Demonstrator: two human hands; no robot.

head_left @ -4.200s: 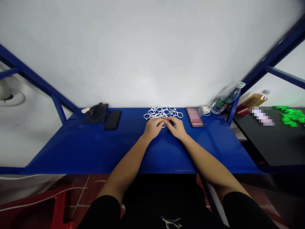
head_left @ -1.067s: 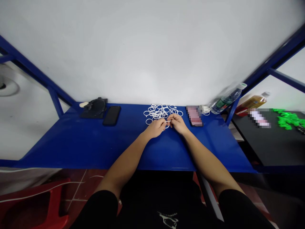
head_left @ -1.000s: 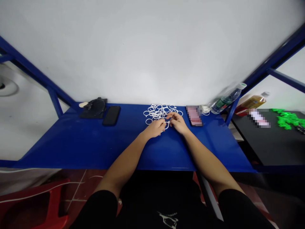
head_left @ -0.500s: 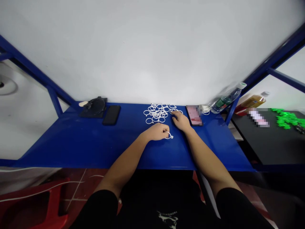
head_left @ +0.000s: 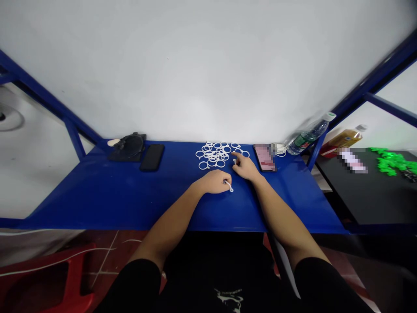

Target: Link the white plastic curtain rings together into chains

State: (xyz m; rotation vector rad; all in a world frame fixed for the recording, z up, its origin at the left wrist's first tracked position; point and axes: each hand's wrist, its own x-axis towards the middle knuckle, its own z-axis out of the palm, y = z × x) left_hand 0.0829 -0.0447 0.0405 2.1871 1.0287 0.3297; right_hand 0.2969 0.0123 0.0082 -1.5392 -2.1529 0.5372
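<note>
My left hand (head_left: 215, 181) is closed around a white ring (head_left: 229, 186) with a small eyelet, which pokes out below the fingers over the blue table (head_left: 124, 200). Just right of the pile, my right hand (head_left: 246, 167) has its index finger stretched forward. A small white end of another ring (head_left: 234, 161) shows at its thumb and curled fingers; the rest of that ring is hidden. Ahead of both hands lies a loose pile of several white rings (head_left: 215, 155), some overlapping. One ring (head_left: 245, 154) rests beyond the right hand's knuckles.
A phone with a lit screen (head_left: 265, 157) lies right of the pile, beside a white cable (head_left: 280, 149) and a leaning water bottle (head_left: 309, 135). Toward the left are a dark phone (head_left: 152, 157) and a black object (head_left: 130, 147). Green pieces (head_left: 394, 161) lie on a black table (head_left: 365, 195).
My right hand has drawn back slightly from the rings, and a white ring end now shows at its thumb. The ring in my left hand has turned, its eyelet tipping downward.
</note>
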